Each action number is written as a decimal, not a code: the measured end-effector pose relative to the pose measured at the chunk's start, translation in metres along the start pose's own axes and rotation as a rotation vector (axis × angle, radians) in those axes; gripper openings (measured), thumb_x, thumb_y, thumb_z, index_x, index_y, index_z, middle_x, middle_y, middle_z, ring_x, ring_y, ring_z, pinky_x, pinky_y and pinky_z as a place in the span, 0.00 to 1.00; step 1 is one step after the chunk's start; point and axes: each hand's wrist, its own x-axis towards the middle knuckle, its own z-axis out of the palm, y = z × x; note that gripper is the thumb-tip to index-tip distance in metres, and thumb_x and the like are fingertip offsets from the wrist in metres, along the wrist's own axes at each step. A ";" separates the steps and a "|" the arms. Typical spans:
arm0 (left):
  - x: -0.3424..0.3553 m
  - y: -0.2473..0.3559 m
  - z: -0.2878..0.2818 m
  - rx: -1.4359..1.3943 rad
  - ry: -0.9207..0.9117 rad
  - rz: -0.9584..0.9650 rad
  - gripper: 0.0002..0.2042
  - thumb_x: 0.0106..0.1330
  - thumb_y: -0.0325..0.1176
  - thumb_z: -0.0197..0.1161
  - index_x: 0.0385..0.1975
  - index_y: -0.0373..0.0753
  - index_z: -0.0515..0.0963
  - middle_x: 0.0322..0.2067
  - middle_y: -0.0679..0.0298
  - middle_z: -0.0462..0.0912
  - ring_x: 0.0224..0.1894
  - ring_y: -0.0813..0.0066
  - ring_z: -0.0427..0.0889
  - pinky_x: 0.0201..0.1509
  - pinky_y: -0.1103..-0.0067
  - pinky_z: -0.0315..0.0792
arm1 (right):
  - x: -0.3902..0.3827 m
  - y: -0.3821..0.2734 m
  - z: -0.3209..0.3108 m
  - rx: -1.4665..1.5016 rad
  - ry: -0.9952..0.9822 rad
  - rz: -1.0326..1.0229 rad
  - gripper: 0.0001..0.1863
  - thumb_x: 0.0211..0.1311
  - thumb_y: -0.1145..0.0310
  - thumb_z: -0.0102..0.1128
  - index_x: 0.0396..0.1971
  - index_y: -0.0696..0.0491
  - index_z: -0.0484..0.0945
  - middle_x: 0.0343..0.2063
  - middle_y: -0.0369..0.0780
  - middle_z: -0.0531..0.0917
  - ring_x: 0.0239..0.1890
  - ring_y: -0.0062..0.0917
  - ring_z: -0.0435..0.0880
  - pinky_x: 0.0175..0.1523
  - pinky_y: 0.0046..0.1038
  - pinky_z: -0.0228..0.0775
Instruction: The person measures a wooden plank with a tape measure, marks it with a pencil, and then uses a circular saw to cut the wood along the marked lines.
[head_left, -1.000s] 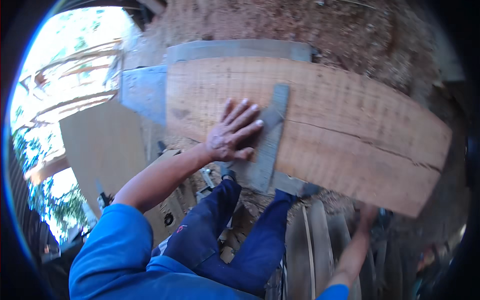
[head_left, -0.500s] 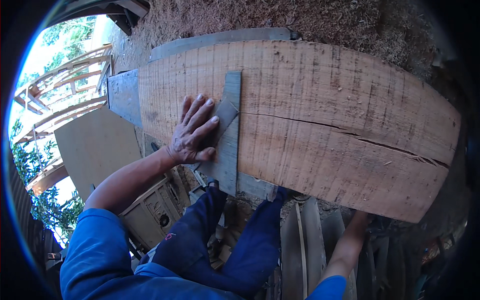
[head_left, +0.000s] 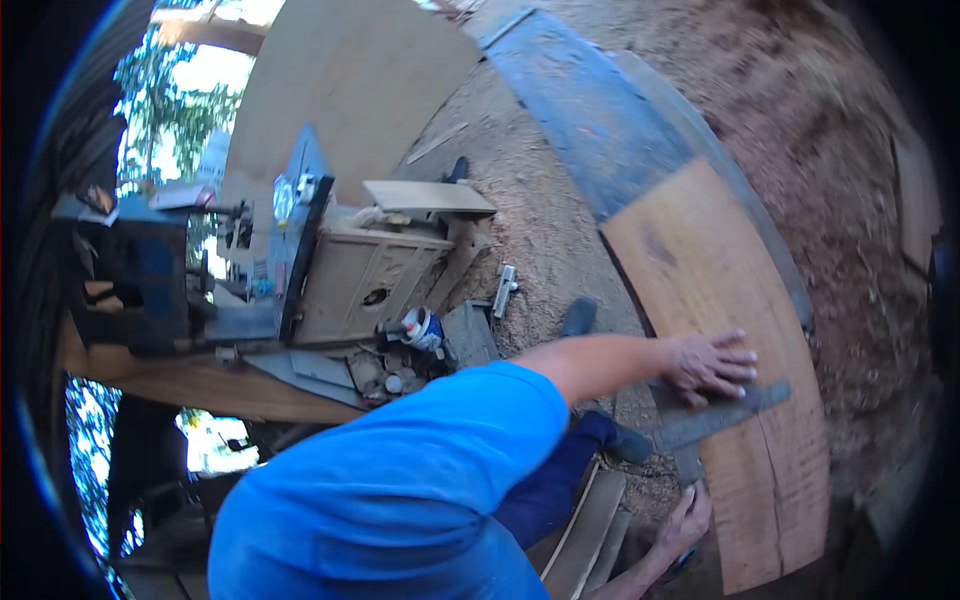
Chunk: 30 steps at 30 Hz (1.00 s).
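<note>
A wide, reddish wooden board with a long crack lies on a bench. Across it rests a grey wooden square, its stock along the board's near edge. My left hand lies flat, fingers spread, over the square and board, holding nothing. Close to the lower end of the square's stock, at the board's edge, is my right hand. Its fingers are curled closed; what they hold, if anything, is hard to make out. A small blue bit shows beside that hand.
The board lies on a blue-grey bench top. To the left stand a wooden cabinet panel, a large plywood sheet and a white-and-blue container. A metal tool lies on the shavings-covered ground. Planks lean near my legs.
My view has swung left, so the board now appears at the right. My left hand stays on the square. My right hand, hidden below the board before, now shows at its near edge.
</note>
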 end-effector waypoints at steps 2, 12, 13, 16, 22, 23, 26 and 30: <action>-0.005 0.007 -0.004 0.107 0.056 0.007 0.35 0.54 0.58 0.64 0.64 0.51 0.72 0.71 0.54 0.63 0.76 0.48 0.51 0.74 0.38 0.32 | 0.038 -0.059 0.024 -0.268 -0.003 -0.209 0.22 0.66 0.67 0.55 0.56 0.63 0.76 0.56 0.55 0.77 0.58 0.52 0.75 0.63 0.45 0.67; -0.048 0.026 -0.160 -0.135 0.320 -0.292 0.17 0.66 0.35 0.55 0.55 0.50 0.77 0.59 0.56 0.75 0.65 0.54 0.69 0.71 0.56 0.60 | 0.092 -0.117 0.066 -0.662 0.151 -0.162 0.29 0.58 0.69 0.65 0.60 0.63 0.72 0.55 0.54 0.76 0.58 0.50 0.75 0.62 0.44 0.69; -0.056 0.030 -0.209 0.017 0.572 -0.312 0.16 0.64 0.30 0.54 0.51 0.46 0.78 0.52 0.57 0.77 0.59 0.54 0.74 0.64 0.60 0.67 | 0.097 -0.110 0.033 -0.752 0.237 -0.166 0.27 0.58 0.69 0.65 0.57 0.62 0.74 0.52 0.54 0.79 0.57 0.49 0.77 0.61 0.44 0.69; -0.247 0.084 -0.364 0.240 0.722 -0.834 0.17 0.66 0.30 0.56 0.56 0.43 0.76 0.57 0.55 0.74 0.63 0.54 0.70 0.67 0.61 0.64 | 0.093 -0.168 0.076 -0.505 0.043 0.214 0.17 0.53 0.74 0.61 0.45 0.60 0.79 0.40 0.52 0.83 0.48 0.48 0.81 0.54 0.43 0.73; -0.533 0.141 -0.548 1.183 0.164 -1.342 0.20 0.74 0.36 0.57 0.63 0.37 0.72 0.66 0.50 0.69 0.71 0.54 0.64 0.73 0.62 0.58 | 0.100 -0.127 0.107 -0.603 0.211 -0.087 0.26 0.60 0.73 0.52 0.58 0.71 0.68 0.53 0.61 0.75 0.56 0.54 0.75 0.59 0.43 0.74; -0.526 0.146 -0.557 1.198 0.190 -1.310 0.20 0.74 0.36 0.57 0.63 0.37 0.72 0.66 0.50 0.69 0.71 0.54 0.64 0.73 0.62 0.58 | 0.104 -0.121 0.106 -0.511 0.279 -0.095 0.27 0.61 0.74 0.51 0.60 0.71 0.67 0.57 0.61 0.72 0.61 0.54 0.71 0.63 0.42 0.71; -0.450 0.128 -0.520 0.857 0.462 -1.190 0.22 0.75 0.39 0.55 0.65 0.38 0.70 0.66 0.49 0.69 0.71 0.52 0.64 0.74 0.62 0.56 | 0.100 -0.069 0.071 -0.725 0.298 -0.148 0.27 0.66 0.74 0.47 0.62 0.73 0.63 0.65 0.63 0.65 0.71 0.54 0.60 0.73 0.40 0.60; -0.323 0.145 -0.454 0.482 0.233 -0.878 0.25 0.74 0.40 0.57 0.68 0.40 0.67 0.67 0.49 0.68 0.72 0.54 0.62 0.74 0.63 0.55 | 0.088 -0.094 0.115 -0.350 0.449 -0.005 0.27 0.64 0.76 0.46 0.60 0.77 0.63 0.66 0.65 0.62 0.70 0.57 0.60 0.76 0.40 0.54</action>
